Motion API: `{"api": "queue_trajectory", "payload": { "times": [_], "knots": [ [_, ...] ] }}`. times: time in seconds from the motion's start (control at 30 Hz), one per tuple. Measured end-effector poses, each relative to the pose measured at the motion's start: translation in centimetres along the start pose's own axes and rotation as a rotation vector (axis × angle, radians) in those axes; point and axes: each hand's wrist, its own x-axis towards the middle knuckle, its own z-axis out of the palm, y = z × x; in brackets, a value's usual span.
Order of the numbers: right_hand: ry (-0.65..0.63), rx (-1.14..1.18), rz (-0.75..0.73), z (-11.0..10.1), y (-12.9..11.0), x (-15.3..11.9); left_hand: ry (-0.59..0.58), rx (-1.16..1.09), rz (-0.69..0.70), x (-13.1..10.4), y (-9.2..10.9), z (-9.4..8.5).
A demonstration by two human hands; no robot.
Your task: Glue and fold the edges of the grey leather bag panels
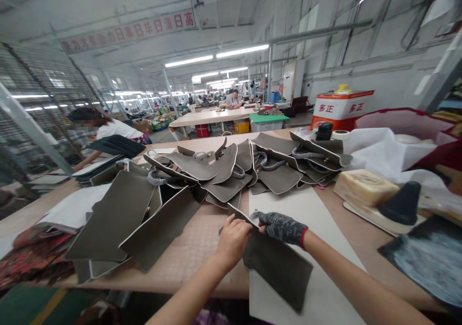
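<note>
Left grip (234, 238) pinching the upper edge of the panel (279, 267), right grip (283, 226) closed on its handle (254, 214); light, even pressure best avoids creasing.

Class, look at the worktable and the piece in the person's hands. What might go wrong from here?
The grey piece might slip from the left hand and gloved right hand and slide off, as its lower end lies near the table's front edge.
The heaped grey pieces overlap loosely, so pulling one might drag others.
Their curved handles might snag neighbouring pieces.
</note>
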Motion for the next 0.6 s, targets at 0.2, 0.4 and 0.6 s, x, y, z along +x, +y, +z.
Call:
{"api": "queue_trajectory", "payload": {
  "times": [0.2,0.4,0.6],
  "knots": [
    [-0.088,0.327,0.135,-0.2,1.6,-0.5,0.024,-0.447,-0.508,0.2,-0.5,2.4],
    [-0.109,0.558,0.128,2.4,2.8,-0.9,-0.006,-0.801,-0.816,1.0,0.2,5.3],
    [-0.136,0.729,0.116,4.6,3.8,-0.4,0.004,-0.918,-0.942,1.0,0.9,5.2]
  ]
}}
